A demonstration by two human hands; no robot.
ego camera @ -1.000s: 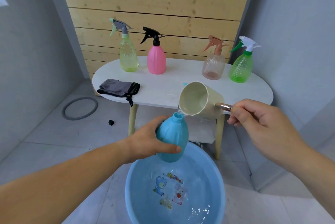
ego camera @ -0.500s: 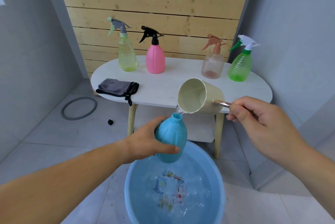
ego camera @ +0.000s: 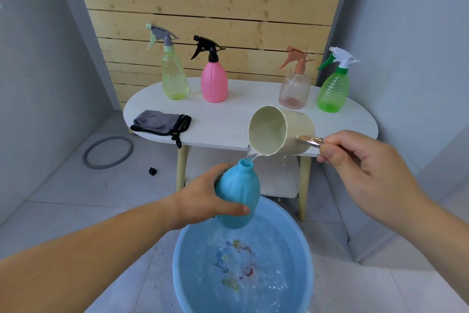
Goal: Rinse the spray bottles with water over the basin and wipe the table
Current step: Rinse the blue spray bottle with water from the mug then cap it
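Seen from the head camera, the cream cup (ego camera: 279,130) is tipped a little further than a second ago, and a thin stream of water (ego camera: 251,154) runs from its lip into the open neck of the blue bottle (ego camera: 238,198). The water in the basin (ego camera: 297,236) was calm then, with the picture on its bottom sharp. Now it is churned and frothy and the picture is blurred. Both hands are much where they were.

The left hand (ego camera: 203,201) is wrapped around the blue bottle's body, thumb across the front, holding it tilted just above the basin's far rim. The right hand (ego camera: 360,160) pinches the cup's shiny handle (ego camera: 311,140) with curled fingers, and drops hang under the cup.

There are five bottles. The blue one has no spray head. Four stand upright with heads on along the back of the white tabletop (ego camera: 228,125): a yellow-green one (ego camera: 175,79) and a pink one (ego camera: 214,83) close together on the left, and a clear brownish one (ego camera: 294,92) and a green one (ego camera: 333,92) on the right. There is one cup and one basin. One folded grey cloth (ego camera: 160,122) lies at the tabletop's left front edge. On the floor to the left lie one grey ring (ego camera: 107,152) and one small black piece (ego camera: 152,171).
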